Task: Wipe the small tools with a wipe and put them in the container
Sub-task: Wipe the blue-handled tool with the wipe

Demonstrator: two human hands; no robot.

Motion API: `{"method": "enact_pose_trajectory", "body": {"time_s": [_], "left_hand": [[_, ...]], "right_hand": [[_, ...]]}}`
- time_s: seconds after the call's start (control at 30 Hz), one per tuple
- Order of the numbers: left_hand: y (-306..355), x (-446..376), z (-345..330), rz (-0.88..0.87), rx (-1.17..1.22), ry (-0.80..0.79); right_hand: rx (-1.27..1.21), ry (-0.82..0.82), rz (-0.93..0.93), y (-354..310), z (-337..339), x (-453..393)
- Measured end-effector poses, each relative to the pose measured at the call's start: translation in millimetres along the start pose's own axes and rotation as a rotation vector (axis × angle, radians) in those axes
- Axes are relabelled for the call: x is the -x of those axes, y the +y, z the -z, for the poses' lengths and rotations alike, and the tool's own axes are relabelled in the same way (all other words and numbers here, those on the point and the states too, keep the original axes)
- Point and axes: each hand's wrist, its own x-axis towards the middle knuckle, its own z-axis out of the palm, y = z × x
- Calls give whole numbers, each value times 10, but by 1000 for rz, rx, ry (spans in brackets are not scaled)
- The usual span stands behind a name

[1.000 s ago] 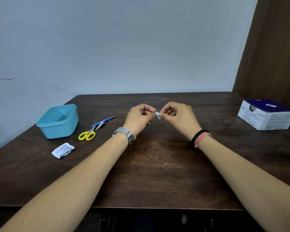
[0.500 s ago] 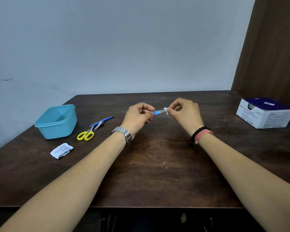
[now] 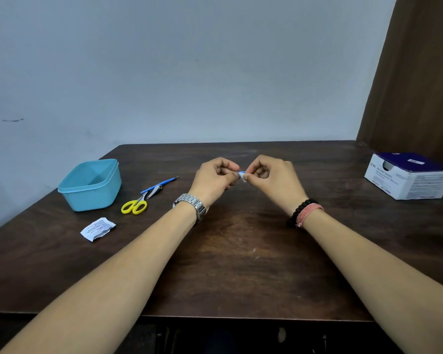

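Above the middle of the dark wooden table (image 3: pixel 228 264), my left hand (image 3: pixel 215 181) grips a small blue tool, almost all of it hidden between my fingers. My right hand (image 3: pixel 274 181) pinches a white wipe (image 3: pixel 242 174) around the tool right against my left fingertips. The light blue container (image 3: pixel 91 185) stands open at the left. Beside it lie yellow-handled scissors (image 3: pixel 134 206), a metal nail clipper (image 3: pixel 155 190) and a thin blue tool (image 3: pixel 160 184).
A torn white wipe packet (image 3: pixel 97 228) lies near the left front of the table. A white and purple box of alcohol swabs (image 3: pixel 411 176) sits at the far right. A grey wall stands behind the table and a brown panel at the right.
Half a second ago my right hand had slid the wipe out to the tool's tip, baring the blue shaft. Now it has slid back against my left hand, covering the tool.
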Motion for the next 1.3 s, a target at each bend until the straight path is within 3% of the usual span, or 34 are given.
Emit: {"method": "enact_pose_trajectory", "body": {"time_s": [0.7, 0.8, 0.9, 1.03, 1.3], "left_hand": [[15, -13, 39, 11, 38, 5], [9, -16, 43, 29, 95, 4], [2, -11, 38, 43, 160, -15], [-8, 1, 16, 61, 185, -37], [0, 0, 30, 97, 213, 2]], "right_hand": [[42, 224, -246, 270, 184, -119], [-121, 186, -304, 248, 180, -122], [-459, 20, -412, 190, 71, -100], [-718, -129, -462, 125, -33, -63], [-1022, -123, -542, 120, 35, -115]]}}
